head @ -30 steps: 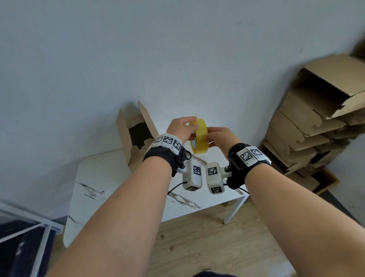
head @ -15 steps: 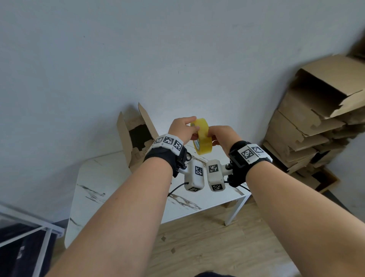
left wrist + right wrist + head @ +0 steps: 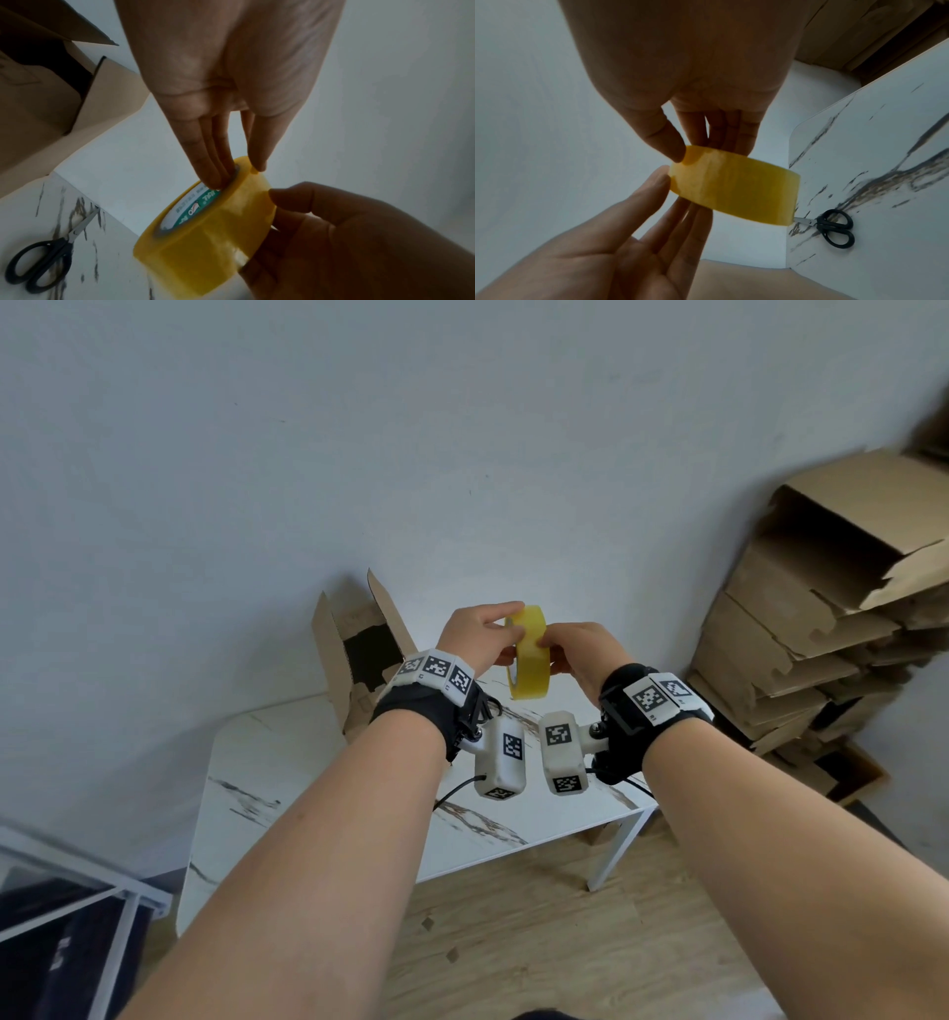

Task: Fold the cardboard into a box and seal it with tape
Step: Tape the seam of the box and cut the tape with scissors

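Observation:
A yellow tape roll (image 3: 530, 654) is held in the air above the table between both hands. My left hand (image 3: 493, 634) pinches its top, with fingers (image 3: 213, 174) inside the core and the thumb on the outer rim. My right hand (image 3: 557, 652) grips the roll (image 3: 734, 186) from the other side, its thumb (image 3: 285, 195) lying on the outer tape surface (image 3: 205, 253). The brown cardboard box (image 3: 354, 660) stands at the table's back left by the wall, its flaps open. It appears again in the left wrist view (image 3: 46, 105).
Black-handled scissors (image 3: 43, 257) lie on the white marble-patterned table (image 3: 287, 762), and show in the right wrist view (image 3: 834, 227). A tall stack of flattened cardboard (image 3: 821, 618) leans in the right corner. A white metal frame (image 3: 77, 896) stands at lower left, over wooden floor.
The roll has been turned slightly between the fingers and sits a little higher. Both hands keep their hold; the box has not moved.

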Available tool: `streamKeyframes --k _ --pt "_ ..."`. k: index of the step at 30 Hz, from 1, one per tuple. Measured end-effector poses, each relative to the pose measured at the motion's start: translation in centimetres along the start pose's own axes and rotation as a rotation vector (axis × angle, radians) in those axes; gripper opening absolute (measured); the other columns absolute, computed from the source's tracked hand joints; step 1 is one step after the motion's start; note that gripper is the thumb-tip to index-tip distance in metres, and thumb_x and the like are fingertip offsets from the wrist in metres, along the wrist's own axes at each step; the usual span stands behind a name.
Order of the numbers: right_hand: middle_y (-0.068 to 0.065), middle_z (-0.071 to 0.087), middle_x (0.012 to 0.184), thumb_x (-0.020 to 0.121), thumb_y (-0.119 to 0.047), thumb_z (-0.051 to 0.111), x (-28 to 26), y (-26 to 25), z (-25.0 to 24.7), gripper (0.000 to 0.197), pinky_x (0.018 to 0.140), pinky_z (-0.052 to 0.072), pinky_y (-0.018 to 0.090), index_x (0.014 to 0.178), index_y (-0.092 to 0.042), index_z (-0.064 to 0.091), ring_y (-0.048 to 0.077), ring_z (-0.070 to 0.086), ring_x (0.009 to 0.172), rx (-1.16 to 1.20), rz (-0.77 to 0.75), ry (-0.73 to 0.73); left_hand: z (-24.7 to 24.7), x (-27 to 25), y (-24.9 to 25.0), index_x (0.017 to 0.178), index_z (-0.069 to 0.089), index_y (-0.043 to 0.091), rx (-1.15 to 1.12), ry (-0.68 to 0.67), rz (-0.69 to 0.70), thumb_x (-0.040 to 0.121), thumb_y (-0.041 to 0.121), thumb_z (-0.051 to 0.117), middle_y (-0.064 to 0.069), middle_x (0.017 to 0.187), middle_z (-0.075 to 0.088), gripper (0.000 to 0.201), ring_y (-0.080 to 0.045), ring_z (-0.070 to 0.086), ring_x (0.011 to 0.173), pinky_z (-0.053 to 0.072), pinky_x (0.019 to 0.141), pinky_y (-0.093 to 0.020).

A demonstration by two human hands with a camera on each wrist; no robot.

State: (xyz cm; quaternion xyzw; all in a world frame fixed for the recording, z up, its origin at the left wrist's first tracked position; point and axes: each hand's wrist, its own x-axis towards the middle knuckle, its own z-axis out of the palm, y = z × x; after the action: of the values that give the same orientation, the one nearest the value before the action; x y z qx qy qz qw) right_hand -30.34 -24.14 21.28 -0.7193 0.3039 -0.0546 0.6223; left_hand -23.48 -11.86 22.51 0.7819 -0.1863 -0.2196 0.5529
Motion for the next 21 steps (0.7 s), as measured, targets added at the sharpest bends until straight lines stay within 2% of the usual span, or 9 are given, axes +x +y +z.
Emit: streamKeyframes --k 3,5,7,9,11,13,16,18,21 --pt "0.016 0.068 0.081 0.084 -0.006 0.055 -0.2 -0.5 -0.1 0.013 0.099 0.049 0.048 0.076 -0.003 0.064 0.034 0.065 0.081 0.027 0.041 0.03 0.2 -0.6 0.1 0.131 0.058 0.02 -0.015 -0.032 0.019 0.088 0.005 0.063 -0.013 0.101 0.07 0.046 -0.022 0.067 0.08 0.058 0.081 -0.028" --pt "0.016 0.067 0.081 0.084 -0.007 0.055 -0.3 -0.7 -0.1 0.013 0.099 0.05 0.047 0.074 -0.003 0.063 0.034 0.064 0.082 0.04 0.057 0.038 0.2 -0.7 0.1 0.132 0.058 0.019 -0.025 -0.026 0.022 0.088 0.004 0.063 -0.014 0.1 0.07 0.047 -0.022 0.068 0.078 0.058 0.081 -0.029" --pt "0.02 0.071 0.091 0.076 -0.014 0.058 -0.4 -0.6 -0.2 0.014 0.099 0.05 0.048 0.078 -0.003 0.065 0.037 0.069 0.09 0.034 0.061 0.035 0.2 -0.7 0.2 0.131 0.058 0.018 -0.029 -0.014 0.02 0.088 0.004 0.063 -0.015 0.097 0.071 0.046 -0.019 0.068 0.072 0.059 0.08 -0.028" --pt "0.02 0.073 0.095 0.065 -0.021 0.057 -0.3 -0.3 -0.3 0.027 0.098 0.05 0.05 0.081 -0.003 0.067 0.038 0.069 0.096 0.037 0.057 0.027 0.2 -0.7 0.2 0.132 0.058 0.016 -0.031 -0.009 0.014 0.088 0.004 0.063 -0.014 0.095 0.071 0.046 -0.019 0.068 0.069 0.059 0.081 -0.03" --pt "0.018 0.073 0.091 0.059 -0.024 0.056 -0.2 0.0 -0.4 0.032 0.098 0.05 0.051 0.081 -0.004 0.068 0.038 0.069 0.095 0.028 0.047 0.017 0.3 -0.7 0.2 0.132 0.057 0.016 -0.037 -0.005 0.004 0.088 0.004 0.064 -0.015 0.096 0.071 0.047 -0.022 0.069 0.072 0.058 0.083 -0.033" --pt "0.013 0.072 0.083 0.057 -0.025 0.056 -0.4 0.1 -0.4 0.029 0.098 0.049 0.051 0.076 -0.006 0.067 0.036 0.069 0.089 0.022 0.034 0.011 0.4 -0.6 0.2 0.132 0.057 0.015 -0.046 0.006 -0.006 0.088 0.004 0.063 -0.017 0.099 0.071 0.047 -0.027 0.07 0.077 0.058 0.084 -0.035" --pt "0.01 0.07 0.08 0.069 -0.02 0.058 -0.9 0.1 -0.5 0.016 0.098 0.05 0.047 0.074 -0.007 0.066 0.03 0.067 0.081 0.007 0.014 0.009 0.5 -0.4 0.2 0.133 0.056 0.014 -0.074 0.027 -0.042 0.088 0.002 0.062 -0.021 0.102 0.071 0.046 -0.033 0.071 0.083 0.058 0.084 -0.036" --pt "0.011 0.069 0.082 0.077 -0.013 0.058 -1.2 0.2 -0.5 0.011 0.097 0.052 0.044 0.074 -0.006 0.066 0.028 0.066 0.082 -0.001 0.014 0.016 0.5 -0.3 0.2 0.133 0.055 0.012 -0.097 0.029 -0.061 0.089 0.001 0.061 -0.022 0.104 0.07 0.046 -0.032 0.07 0.079 0.06 0.079 -0.033" --pt "0.01 0.069 0.082 0.076 -0.012 0.059 -1.3 0.5 -0.6 0.01 0.096 0.053 0.042 0.072 -0.007 0.067 0.027 0.066 0.081 -0.026 0.01 0.014 0.5 -0.2 0.2 0.133 0.055 0.011 -0.11 0.031 -0.08 0.09 0.0 0.06 -0.022 0.108 0.068 0.045 -0.027 0.069 0.072 0.061 0.068 -0.026"
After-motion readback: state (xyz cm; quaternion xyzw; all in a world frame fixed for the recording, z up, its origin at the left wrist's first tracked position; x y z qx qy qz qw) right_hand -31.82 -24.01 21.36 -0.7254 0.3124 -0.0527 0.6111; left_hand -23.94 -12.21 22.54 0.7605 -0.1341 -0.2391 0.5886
